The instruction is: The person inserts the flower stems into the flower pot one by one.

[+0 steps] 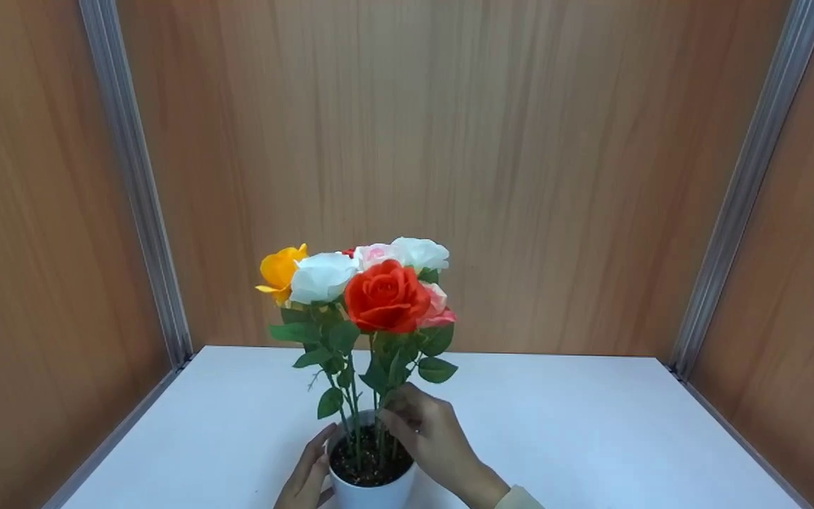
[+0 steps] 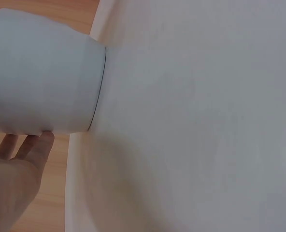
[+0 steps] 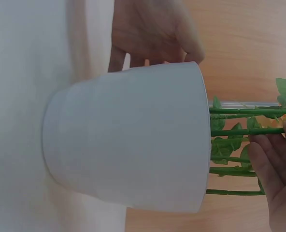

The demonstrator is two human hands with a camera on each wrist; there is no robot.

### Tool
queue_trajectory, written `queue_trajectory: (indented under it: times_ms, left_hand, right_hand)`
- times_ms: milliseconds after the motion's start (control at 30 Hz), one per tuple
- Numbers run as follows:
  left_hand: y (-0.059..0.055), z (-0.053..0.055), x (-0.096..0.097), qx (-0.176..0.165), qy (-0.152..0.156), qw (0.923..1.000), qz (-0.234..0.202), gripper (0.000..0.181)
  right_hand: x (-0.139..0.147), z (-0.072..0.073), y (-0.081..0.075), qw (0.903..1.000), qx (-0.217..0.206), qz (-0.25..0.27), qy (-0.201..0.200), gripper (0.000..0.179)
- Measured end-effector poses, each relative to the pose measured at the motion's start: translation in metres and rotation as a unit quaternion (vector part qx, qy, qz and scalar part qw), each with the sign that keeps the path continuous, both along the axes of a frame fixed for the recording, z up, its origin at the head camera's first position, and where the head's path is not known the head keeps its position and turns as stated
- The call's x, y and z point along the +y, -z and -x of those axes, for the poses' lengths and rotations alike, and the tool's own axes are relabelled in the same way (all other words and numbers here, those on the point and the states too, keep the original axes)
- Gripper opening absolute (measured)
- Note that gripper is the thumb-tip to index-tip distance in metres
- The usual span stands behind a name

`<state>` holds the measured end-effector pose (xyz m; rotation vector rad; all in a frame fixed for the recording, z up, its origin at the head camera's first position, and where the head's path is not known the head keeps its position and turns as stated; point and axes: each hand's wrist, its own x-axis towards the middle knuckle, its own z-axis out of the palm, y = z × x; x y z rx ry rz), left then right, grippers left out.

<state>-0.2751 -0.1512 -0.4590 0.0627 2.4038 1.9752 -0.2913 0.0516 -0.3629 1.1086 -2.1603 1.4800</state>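
A white flowerpot [image 1: 373,493] with dark soil stands on the table and holds several roses. Orange, white, red and pink blooms show above green leaves. The left hand [image 1: 306,472] rests its fingers against the pot's left side. In the left wrist view, its fingertips [image 2: 47,136] touch the white wall. Over the pot's right rim, the right hand [image 1: 437,435] pinches a green rose stem [image 3: 251,131] between thumb and fingers. Leaves and the hand hide part of that stem in the head view, so I cannot tell for certain which bloom it bears.
The white tabletop [image 1: 569,431] extends to both sides of the pot. Wood-grain panels [image 1: 555,177] enclose it at the back and sides, with grey metal posts [image 1: 142,184] in the corners.
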Motion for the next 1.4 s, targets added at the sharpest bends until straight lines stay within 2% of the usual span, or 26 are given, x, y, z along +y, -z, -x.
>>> queue_trajectory:
  times_ms: [167,367,567,700,900,1000,1400]
  left_hand:
    - [0.001,-0.001,0.001,0.006,0.002,1.0000,-0.003,0.077]
    - [0.001,-0.001,0.004,-0.005,-0.017,0.9998,0.005,0.074]
    - [0.000,0.000,0.004,-0.004,-0.020,0.9998,0.002,0.071]
    - [0.002,0.000,0.003,0.001,-0.019,0.9998,-0.008,0.068]
    - [0.002,0.000,0.005,0.002,-0.045,0.9990,-0.006,0.063]
    - [0.002,0.001,0.005,0.004,-0.047,0.9989,-0.006,0.062]
    - [0.001,0.002,0.006,0.003,-0.053,0.9986,0.003,0.062]
  right_hand:
    - [-0.003,0.009,0.014,0.9998,0.005,-0.019,-0.005,0.009]
    - [-0.001,0.024,0.033,0.9985,-0.028,-0.046,0.010,0.009]
    - [-0.002,0.030,0.033,0.9968,-0.048,-0.063,0.011,0.012]
    - [-0.004,0.031,0.033,0.9963,-0.045,-0.073,0.006,0.011]
    - [-0.009,0.033,0.033,0.9954,-0.036,-0.085,0.026,0.016]
    - [-0.011,0.034,0.036,0.9953,-0.042,-0.081,0.032,0.020]
    - [-0.010,0.031,0.038,0.9940,-0.075,-0.074,0.029,0.009]
